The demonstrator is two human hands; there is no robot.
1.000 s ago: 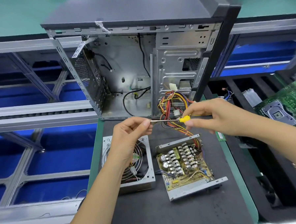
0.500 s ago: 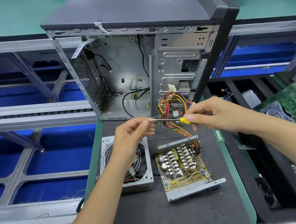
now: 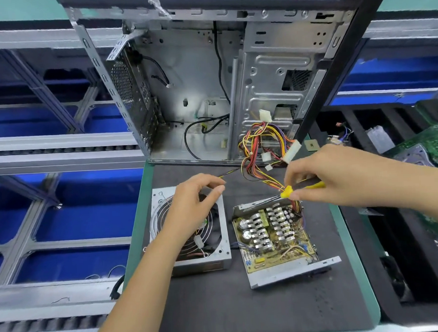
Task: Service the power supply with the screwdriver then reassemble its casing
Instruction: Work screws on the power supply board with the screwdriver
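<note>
Head view, looking down on a dark tabletop [image 3: 246,311]. Right hand [image 3: 340,177]: fingers [image 3: 299,194] curled, pinching the yellow handle of the screwdriver [image 3: 287,191]; its shaft is blurred and the tip cannot be made out. Left hand [image 3: 192,205]: thumb and forefinger pressed together, with a thin wire [image 3: 229,172] at their tips; whether they pinch it is unclear. Directly below the right fingers lies the open base [image 3: 294,276] with the circuit board [image 3: 272,236]; beneath the left hand lies the fan cover [image 3: 223,244], inverted, apart from the base. A wire bundle [image 3: 260,148] runs from the board past the right fingers toward the PC case [image 3: 271,61]. Handling, as judged: sheet-metal halves are stiff, light and sharp-edged, best gripped by the side walls; the board is fragile and should not be touched; the wires are limp and may snag on closing.
</note>
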